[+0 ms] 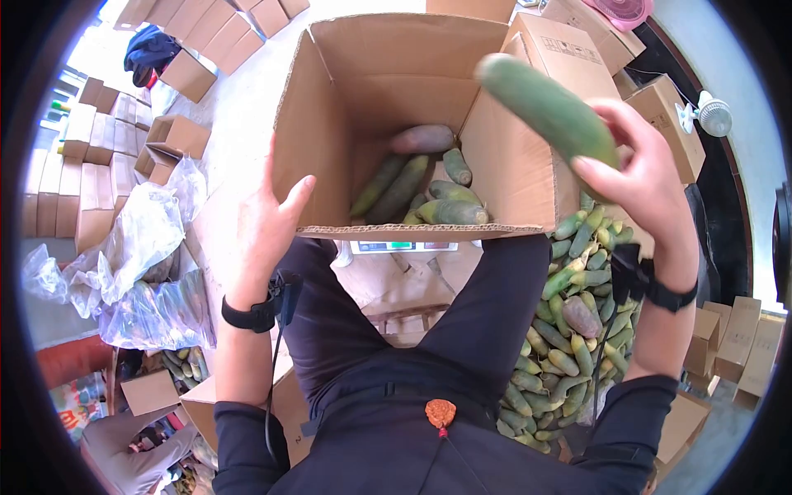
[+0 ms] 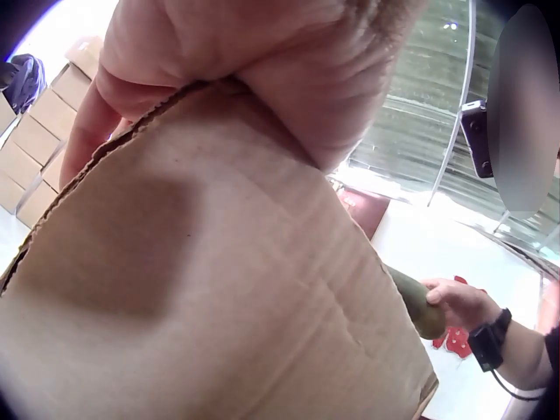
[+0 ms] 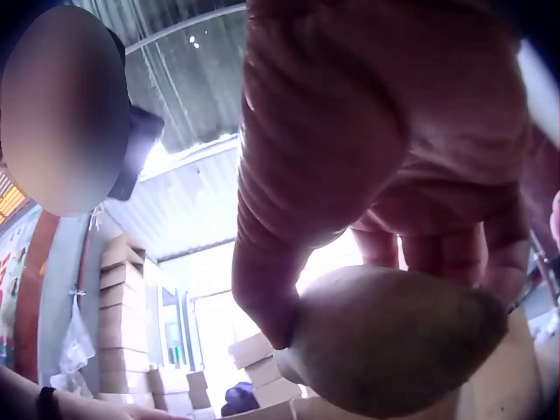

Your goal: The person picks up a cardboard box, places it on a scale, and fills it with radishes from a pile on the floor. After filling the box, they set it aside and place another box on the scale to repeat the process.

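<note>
My right hand [image 1: 635,173] grips a large green radish [image 1: 544,107] near one end, thumb on the near side and fingers round the far side. The radish is up in the air over the right wall of a tall open cardboard box [image 1: 309,124]; its far tip is blurred. In the right wrist view, the same radish [image 3: 394,341] shows end-on under the palm. My left hand [image 1: 262,219] rests on the box's left edge, its index finger straight and thumb spread apart. The left wrist view has the palm [image 2: 262,52] over the cardboard rim. Several radishes [image 1: 404,190] lie inside the box.
A big pile of radishes [image 1: 569,363] lies beside my right leg. Under the box's near edge shows a white scale [image 1: 404,247] with a green display. Clear plastic bags [image 1: 148,239] lie left, with stacked cartons [image 1: 103,140] behind. More cartons [image 1: 569,49] and a small fan [image 1: 711,115] stand right.
</note>
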Action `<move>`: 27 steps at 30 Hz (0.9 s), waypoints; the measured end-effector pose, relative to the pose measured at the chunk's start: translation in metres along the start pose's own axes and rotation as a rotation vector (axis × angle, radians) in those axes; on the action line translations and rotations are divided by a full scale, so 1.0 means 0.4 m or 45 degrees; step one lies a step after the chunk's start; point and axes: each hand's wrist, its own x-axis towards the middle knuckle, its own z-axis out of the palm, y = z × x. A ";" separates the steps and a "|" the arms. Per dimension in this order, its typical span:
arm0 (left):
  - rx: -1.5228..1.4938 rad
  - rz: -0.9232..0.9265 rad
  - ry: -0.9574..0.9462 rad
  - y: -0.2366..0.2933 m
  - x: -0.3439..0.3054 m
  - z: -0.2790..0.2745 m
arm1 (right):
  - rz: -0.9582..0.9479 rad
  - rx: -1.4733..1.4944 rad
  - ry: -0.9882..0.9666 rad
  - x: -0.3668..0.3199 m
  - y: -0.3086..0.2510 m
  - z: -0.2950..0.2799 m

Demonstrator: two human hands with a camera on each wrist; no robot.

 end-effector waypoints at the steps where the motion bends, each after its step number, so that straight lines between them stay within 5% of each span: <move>1: -0.108 0.028 0.004 -0.003 0.001 0.003 | -0.096 -0.022 -0.051 0.038 -0.013 0.029; 10: -0.203 0.076 0.017 -0.003 0.002 -0.002 | -0.215 -0.653 -0.522 0.257 -0.012 0.288; 12: -0.184 0.069 0.025 -0.012 0.003 0.004 | -0.251 -0.283 -0.294 0.270 -0.004 0.296; 20: -0.166 0.111 0.085 -0.039 0.010 0.022 | -0.238 0.015 -0.002 0.123 0.054 0.118; 27: -0.269 0.066 0.079 -0.050 0.013 0.012 | 0.209 0.178 0.298 -0.009 0.213 0.063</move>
